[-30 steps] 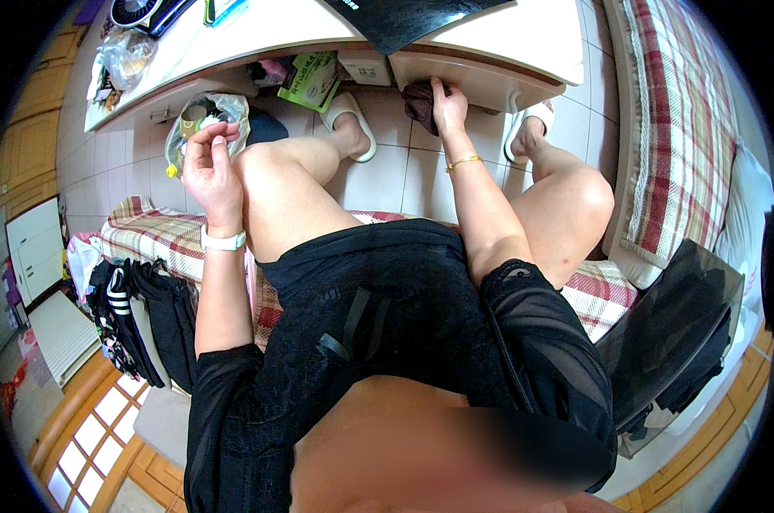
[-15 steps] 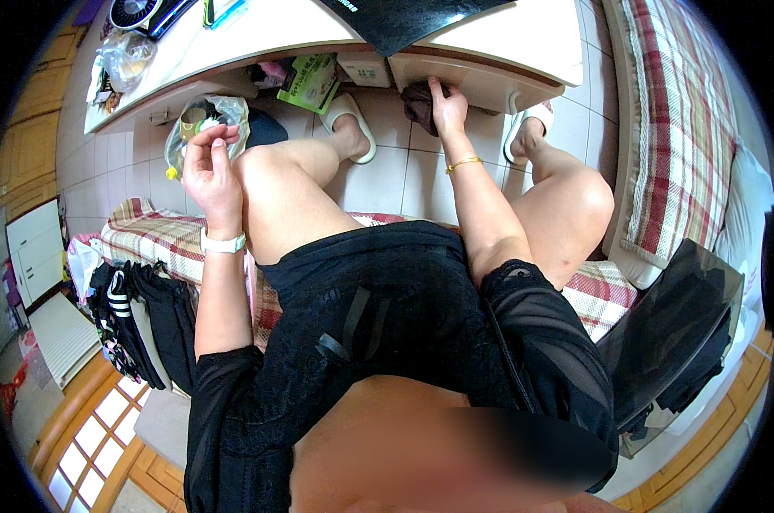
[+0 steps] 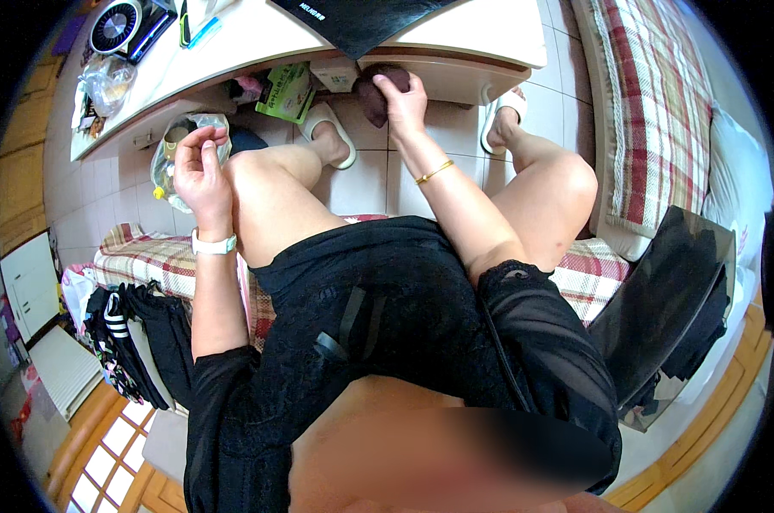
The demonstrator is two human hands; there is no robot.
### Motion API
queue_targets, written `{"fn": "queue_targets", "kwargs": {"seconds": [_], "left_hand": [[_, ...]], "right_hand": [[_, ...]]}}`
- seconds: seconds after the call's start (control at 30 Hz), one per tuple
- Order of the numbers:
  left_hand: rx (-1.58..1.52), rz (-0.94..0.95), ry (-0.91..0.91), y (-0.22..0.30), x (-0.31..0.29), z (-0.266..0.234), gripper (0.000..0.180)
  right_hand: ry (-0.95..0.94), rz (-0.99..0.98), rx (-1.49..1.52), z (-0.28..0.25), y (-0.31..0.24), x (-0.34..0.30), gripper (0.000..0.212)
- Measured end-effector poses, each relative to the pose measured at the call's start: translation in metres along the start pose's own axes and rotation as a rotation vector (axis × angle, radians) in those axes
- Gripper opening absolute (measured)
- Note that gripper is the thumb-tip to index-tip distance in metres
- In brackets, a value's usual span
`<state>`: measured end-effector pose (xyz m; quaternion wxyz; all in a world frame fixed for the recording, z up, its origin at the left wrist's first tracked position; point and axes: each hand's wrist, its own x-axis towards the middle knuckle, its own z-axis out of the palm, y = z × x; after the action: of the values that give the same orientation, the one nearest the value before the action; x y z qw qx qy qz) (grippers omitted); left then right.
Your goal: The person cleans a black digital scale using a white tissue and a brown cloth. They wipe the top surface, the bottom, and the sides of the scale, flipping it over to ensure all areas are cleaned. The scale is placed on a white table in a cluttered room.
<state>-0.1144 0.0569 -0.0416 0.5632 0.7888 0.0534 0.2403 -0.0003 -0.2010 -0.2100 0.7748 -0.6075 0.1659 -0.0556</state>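
My right hand (image 3: pixel 406 104), with a thin gold bangle on the wrist, grips a dark brown cloth (image 3: pixel 372 103). The bunched cloth lies over the left end of a pale panel (image 3: pixel 455 81) on the table's front, and one corner of it hangs down. My left hand (image 3: pixel 202 178) is raised beside my left knee with its fingers loosely bent and apart, holding nothing. Just beyond it a clear plastic bag (image 3: pixel 166 169) with things inside hangs or stands by the table; which, I cannot tell.
On the white table (image 3: pixel 233 56) are a small round fan (image 3: pixel 116 27), a plastic bag (image 3: pixel 107 85) and a black mat (image 3: pixel 361 21). A green package (image 3: pixel 286 92) and a white box (image 3: pixel 335 73) sit in the compartment below. A plaid-covered sofa (image 3: pixel 652 111) stands at right; dark clothes (image 3: pixel 152 325) lie at left.
My right hand and the brown cloth have moved slightly left and up, to the panel's left end. The whole view has shifted a little. My left hand stays almost as it was.
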Motion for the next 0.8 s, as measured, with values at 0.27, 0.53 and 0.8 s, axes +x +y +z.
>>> {"fn": "queue_targets", "kwargs": {"seconds": [0.27,0.53,0.8], "left_hand": [[0.046,0.02,0.009,0.001,-0.006,-0.006,0.015],[0.125,0.06,-0.007,0.0,-0.016,-0.012,0.017],[0.074,0.105,0.026,0.001,-0.023,-0.015,0.015]], "right_hand": [[-0.155,-1.04,-0.978,-0.027,-0.034,-0.01,0.049],[-0.232,-1.087,-1.239,-0.065,-0.061,0.016,0.035],[0.256,-0.904,-1.321,-0.168,-0.088,0.06,0.019]]}}
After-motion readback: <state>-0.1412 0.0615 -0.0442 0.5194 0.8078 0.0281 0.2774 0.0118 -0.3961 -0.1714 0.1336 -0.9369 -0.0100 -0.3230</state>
